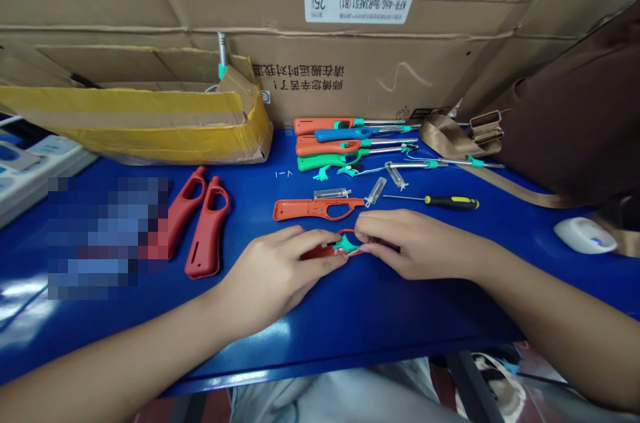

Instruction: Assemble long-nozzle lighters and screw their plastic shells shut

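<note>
Both hands meet over an orange lighter shell half [320, 252] with a teal trigger piece [346, 244] in it. My left hand [283, 270] pinches the shell's left part, its fingertips beside the trigger. On the right end, my right hand [400, 243] closes thumb and finger on the shell; its other fingers are curled. Just beyond lies the other orange shell half [300, 210], open side up. Clear fuel tanks [330, 194] rest near it, and a black-and-yellow screwdriver [453, 202] lies to the right. Fingers hide much of the held half.
Assembled lighters [330, 145] and loose metal tubes [430, 163] lie farther back. Red lighter handles [204, 243] are at left, beside a blurred-out patch. A yellow-taped box [200, 136], power strip [45, 163], brown strap [520, 186] and white device [585, 235] surround the blue table [380, 316].
</note>
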A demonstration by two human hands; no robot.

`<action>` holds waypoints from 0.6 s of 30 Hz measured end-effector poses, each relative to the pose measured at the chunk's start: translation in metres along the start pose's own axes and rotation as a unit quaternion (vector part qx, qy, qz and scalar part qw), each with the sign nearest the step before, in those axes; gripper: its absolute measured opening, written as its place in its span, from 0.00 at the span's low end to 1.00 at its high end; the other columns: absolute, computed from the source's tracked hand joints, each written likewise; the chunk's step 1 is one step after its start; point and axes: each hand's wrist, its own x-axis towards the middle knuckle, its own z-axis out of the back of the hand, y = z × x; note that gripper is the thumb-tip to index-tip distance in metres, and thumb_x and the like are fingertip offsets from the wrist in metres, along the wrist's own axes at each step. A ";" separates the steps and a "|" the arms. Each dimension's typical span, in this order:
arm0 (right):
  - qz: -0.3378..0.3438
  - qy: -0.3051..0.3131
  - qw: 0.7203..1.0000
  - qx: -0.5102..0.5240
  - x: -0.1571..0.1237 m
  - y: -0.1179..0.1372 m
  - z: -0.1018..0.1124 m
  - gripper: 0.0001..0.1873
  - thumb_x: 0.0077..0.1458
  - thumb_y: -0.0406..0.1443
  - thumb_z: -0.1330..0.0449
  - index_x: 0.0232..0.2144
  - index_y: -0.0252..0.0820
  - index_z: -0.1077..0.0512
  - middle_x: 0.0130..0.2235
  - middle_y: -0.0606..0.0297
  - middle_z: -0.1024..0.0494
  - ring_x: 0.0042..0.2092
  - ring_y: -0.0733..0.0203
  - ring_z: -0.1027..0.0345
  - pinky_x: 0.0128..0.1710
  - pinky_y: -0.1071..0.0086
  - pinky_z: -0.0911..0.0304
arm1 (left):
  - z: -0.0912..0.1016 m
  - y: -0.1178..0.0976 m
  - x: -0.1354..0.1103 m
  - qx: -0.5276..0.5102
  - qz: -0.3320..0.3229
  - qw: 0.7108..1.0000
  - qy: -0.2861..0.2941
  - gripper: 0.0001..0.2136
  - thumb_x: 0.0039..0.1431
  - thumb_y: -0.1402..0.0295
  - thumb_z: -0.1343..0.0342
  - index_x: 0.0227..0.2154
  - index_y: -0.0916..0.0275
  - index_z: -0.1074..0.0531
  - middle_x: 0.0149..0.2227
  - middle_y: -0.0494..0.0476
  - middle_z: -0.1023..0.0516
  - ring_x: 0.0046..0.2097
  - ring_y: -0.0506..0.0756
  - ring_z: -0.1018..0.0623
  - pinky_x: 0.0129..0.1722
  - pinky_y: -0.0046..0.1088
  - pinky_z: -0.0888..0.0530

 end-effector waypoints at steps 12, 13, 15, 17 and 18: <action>-0.018 -0.014 1.000 0.010 -0.001 -0.002 -0.001 0.07 0.66 0.32 0.45 0.34 0.43 0.37 0.34 0.69 0.31 0.33 0.65 0.41 0.33 0.71 0.47 | 0.002 -0.001 0.003 0.026 -0.015 0.999 0.026 0.15 0.68 0.74 0.46 0.53 0.58 0.22 0.54 0.58 0.20 0.45 0.58 0.20 0.45 0.38 0.18; -0.018 -0.013 1.000 0.011 -0.001 -0.002 -0.001 0.07 0.66 0.32 0.44 0.34 0.43 0.37 0.33 0.69 0.31 0.32 0.65 0.41 0.33 0.71 0.47 | 0.002 -0.001 0.003 0.025 -0.016 0.999 0.025 0.14 0.68 0.73 0.46 0.53 0.58 0.22 0.53 0.57 0.20 0.45 0.58 0.20 0.45 0.38 0.18; -0.018 -0.013 1.000 0.011 -0.001 -0.002 -0.001 0.07 0.66 0.32 0.44 0.33 0.43 0.37 0.33 0.69 0.32 0.32 0.65 0.42 0.32 0.71 0.48 | 0.003 -0.001 0.002 0.021 -0.015 0.999 0.020 0.13 0.69 0.73 0.46 0.52 0.58 0.21 0.52 0.57 0.19 0.45 0.58 0.20 0.45 0.37 0.18; -0.016 -0.016 1.000 0.010 0.000 -0.003 -0.001 0.07 0.66 0.33 0.44 0.33 0.43 0.38 0.33 0.70 0.32 0.32 0.65 0.42 0.32 0.71 0.48 | 0.003 -0.001 0.001 0.016 -0.013 1.000 0.017 0.13 0.69 0.73 0.46 0.51 0.58 0.21 0.52 0.56 0.19 0.44 0.57 0.20 0.45 0.37 0.19; -0.016 -0.017 1.000 0.010 0.000 -0.003 -0.001 0.07 0.66 0.32 0.44 0.33 0.43 0.38 0.33 0.70 0.32 0.32 0.65 0.42 0.32 0.71 0.48 | 0.002 -0.001 0.001 0.012 -0.011 1.000 0.014 0.13 0.69 0.73 0.46 0.50 0.58 0.21 0.52 0.56 0.19 0.44 0.57 0.20 0.45 0.36 0.19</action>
